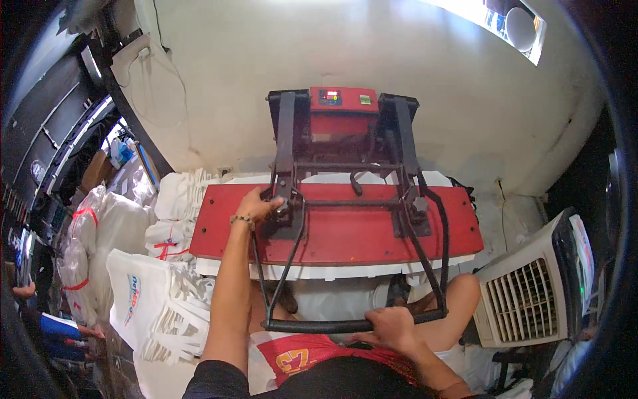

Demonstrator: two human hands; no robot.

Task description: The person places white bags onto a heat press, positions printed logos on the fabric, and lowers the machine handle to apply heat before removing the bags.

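Observation:
A red heat press [345, 229] stands in front of me, its wide top plate lowered over white material that shows along its edges. My left hand [258, 205] rests at the press's left arm, its fingers closed at a metal bolt knob [283, 205]. My right hand [392, 327] is wrapped round the black handle bar [319, 326], which hangs low near my lap. Behind the plate, a red control box [342, 106] with a lit display sits between two dark uprights.
White printed bags [143, 292] lie stacked on the left, beside bundles tied with red string [83, 256]. On the right stands a beige air cooler [522, 302]. A pale wall [226, 73] rises behind the press. Another person's hand [93, 331] shows at the far left.

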